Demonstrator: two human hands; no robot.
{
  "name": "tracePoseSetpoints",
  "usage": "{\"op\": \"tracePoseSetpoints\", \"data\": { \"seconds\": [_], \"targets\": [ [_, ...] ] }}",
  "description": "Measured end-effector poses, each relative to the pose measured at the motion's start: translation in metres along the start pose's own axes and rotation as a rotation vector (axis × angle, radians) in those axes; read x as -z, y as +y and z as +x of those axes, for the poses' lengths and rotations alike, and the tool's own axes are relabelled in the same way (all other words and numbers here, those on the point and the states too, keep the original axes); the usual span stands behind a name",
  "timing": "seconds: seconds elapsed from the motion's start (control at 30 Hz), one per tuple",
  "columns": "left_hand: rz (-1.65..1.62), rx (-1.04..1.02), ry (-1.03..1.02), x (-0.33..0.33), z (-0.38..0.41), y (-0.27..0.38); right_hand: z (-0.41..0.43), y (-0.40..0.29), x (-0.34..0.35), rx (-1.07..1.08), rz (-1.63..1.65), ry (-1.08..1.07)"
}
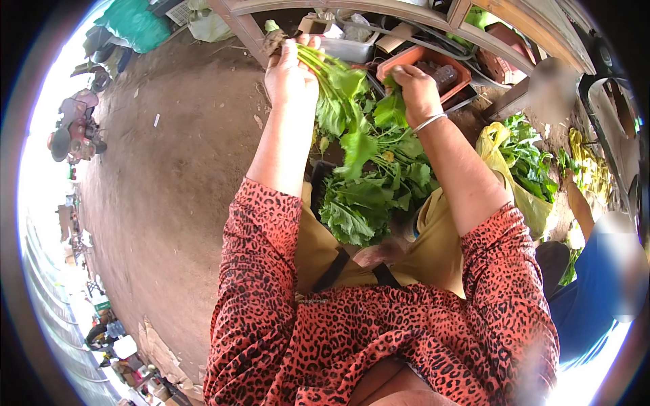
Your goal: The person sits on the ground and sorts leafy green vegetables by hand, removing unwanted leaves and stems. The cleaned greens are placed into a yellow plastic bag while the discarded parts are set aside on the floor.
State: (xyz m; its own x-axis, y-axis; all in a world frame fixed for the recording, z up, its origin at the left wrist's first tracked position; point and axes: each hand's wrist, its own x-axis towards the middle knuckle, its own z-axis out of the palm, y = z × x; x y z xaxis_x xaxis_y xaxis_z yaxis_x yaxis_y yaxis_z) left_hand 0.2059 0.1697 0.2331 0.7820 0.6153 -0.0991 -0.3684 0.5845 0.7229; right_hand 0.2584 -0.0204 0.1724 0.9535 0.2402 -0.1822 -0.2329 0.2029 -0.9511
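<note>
My left hand (292, 71) grips a bunch of leafy greens (340, 86) by its stems near the base. A brown, soil-coloured root clump (274, 43) sticks out past my fingers, and the leaves hang to the right. My right hand (419, 91) pinches a green leaf (391, 109) between thumb and fingers; whether it is still joined to the bunch I cannot tell. Below both hands a pile of leafy greens (370, 198) lies between my knees. A dark container edge (321, 177) shows at the pile's left side.
Ahead stand an orange-brown plastic planter (388, 63) and a clear plastic bin (350, 49) under a wooden frame (345, 6). To the right, a yellow plastic bag (528, 203) lies beside more greens (528, 157). A person in blue (584, 284) sits close by. Earthen floor (167, 177) spreads left.
</note>
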Motion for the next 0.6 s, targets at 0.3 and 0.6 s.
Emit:
{"op": "tracePoseSetpoints", "data": {
  "seconds": [0.3, 0.6],
  "targets": [
    [-0.105, -0.104, 0.104, 0.013, 0.018, 0.018, -0.021, -0.033, -0.004, 0.008, -0.275, -0.205],
    [-0.019, -0.07, 0.057, 0.002, 0.01, 0.007, -0.027, -0.012, -0.035, 0.28, -0.879, -0.283]
  ]
}}
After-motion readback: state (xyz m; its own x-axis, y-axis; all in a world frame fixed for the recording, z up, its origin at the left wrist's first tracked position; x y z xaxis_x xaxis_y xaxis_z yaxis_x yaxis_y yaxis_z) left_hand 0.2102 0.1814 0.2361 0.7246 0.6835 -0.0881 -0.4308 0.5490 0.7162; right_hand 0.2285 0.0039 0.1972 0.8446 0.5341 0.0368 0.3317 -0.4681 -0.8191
